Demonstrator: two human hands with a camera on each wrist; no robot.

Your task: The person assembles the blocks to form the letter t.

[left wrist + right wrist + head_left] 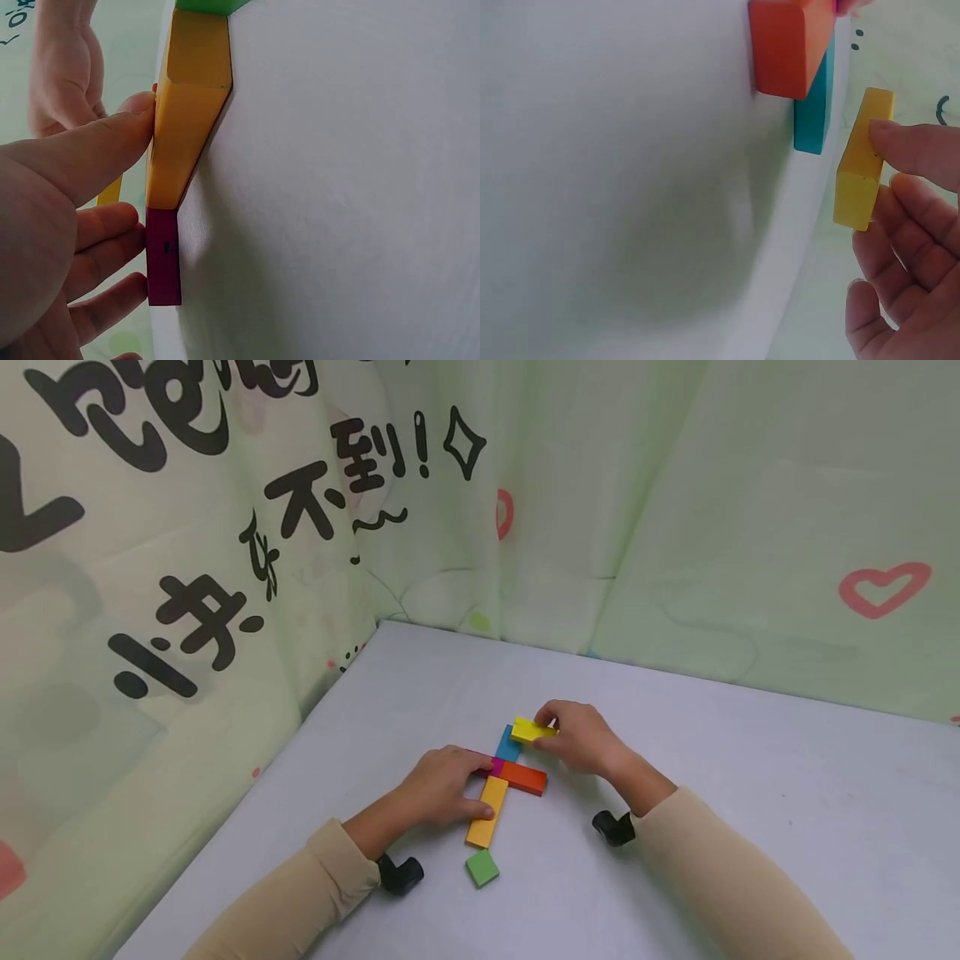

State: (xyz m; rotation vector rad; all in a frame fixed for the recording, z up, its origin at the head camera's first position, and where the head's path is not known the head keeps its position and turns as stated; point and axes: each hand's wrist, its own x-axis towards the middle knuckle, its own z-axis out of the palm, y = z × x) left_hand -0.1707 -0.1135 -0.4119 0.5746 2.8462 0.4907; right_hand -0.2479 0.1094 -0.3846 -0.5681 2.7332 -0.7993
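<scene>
My right hand (581,735) pinches a yellow block (531,731) between thumb and fingers, over the far end of a blue block (507,743). In the right wrist view the yellow block (864,161) is raised off the table, apart from the blue block (814,105). My left hand (442,785) rests on the laid blocks. Its thumb touches an amber block (191,105), and its fingertips touch a magenta block (163,259), mostly hidden under them in the head view. A red-orange block (524,778) extends to the right from the magenta one.
A green block (482,867) lies at the near end of the amber block. The white table (712,827) is bordered by a printed curtain (675,527) at the back and left. Black wrist cameras (613,828) hang beneath both beige sleeves (735,877).
</scene>
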